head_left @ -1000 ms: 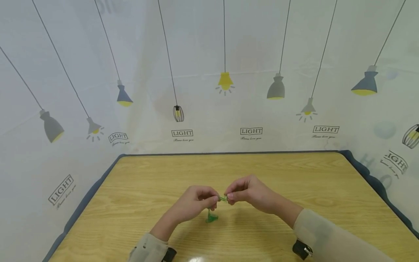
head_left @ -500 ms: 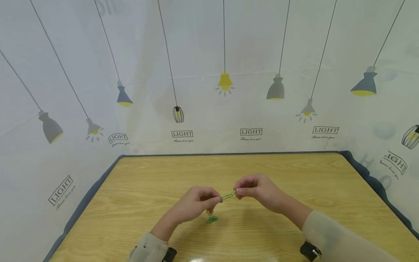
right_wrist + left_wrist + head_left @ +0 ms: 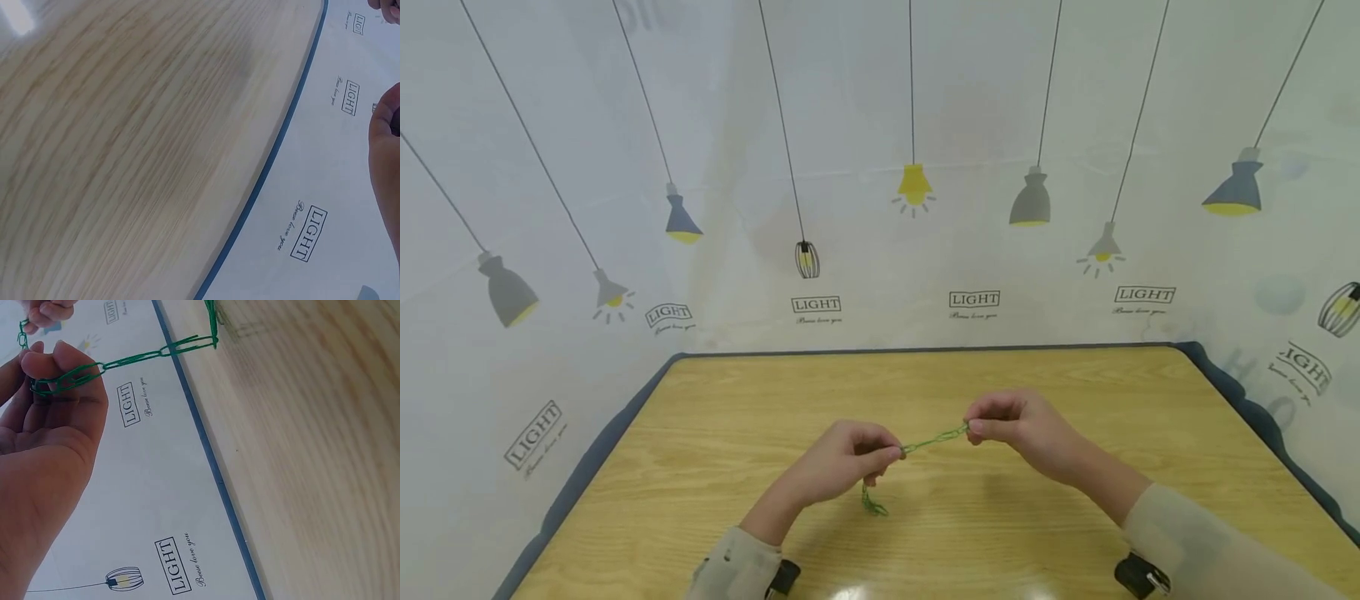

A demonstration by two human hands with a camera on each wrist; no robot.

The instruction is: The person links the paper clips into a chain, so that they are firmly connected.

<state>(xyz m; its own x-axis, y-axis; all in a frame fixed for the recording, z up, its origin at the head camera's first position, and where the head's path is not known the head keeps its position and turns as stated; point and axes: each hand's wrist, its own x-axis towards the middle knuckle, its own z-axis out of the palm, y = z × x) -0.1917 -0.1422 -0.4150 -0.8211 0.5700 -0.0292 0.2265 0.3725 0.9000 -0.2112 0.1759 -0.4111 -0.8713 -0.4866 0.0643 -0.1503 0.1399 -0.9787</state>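
A chain of linked green paper clips (image 3: 934, 439) stretches between both hands over the table. My left hand (image 3: 850, 462) pinches it between thumb and fingers; part of the chain lies across the curled fingers (image 3: 81, 406) in the left wrist view. From below that hand the rest of the chain (image 3: 134, 359) hangs down toward the tabletop. Higher and to the right, my right hand (image 3: 1030, 433) pinches the far end at its fingertips. In the right wrist view only the edge of the right hand (image 3: 382, 169) shows, and its grip is hidden.
The wood-grain table (image 3: 737, 400) has a dark blue edge (image 3: 820, 352). Behind it stands a pale cloth (image 3: 865, 100) printed with lamps and lettering. A black strap (image 3: 1141, 575) sits at the right wrist, another strap (image 3: 784, 577) at the left.
My right hand has moved right and slightly up, away from the left, drawing out a longer stretch of paper clip chain between them. The left hand stays nearly in place.
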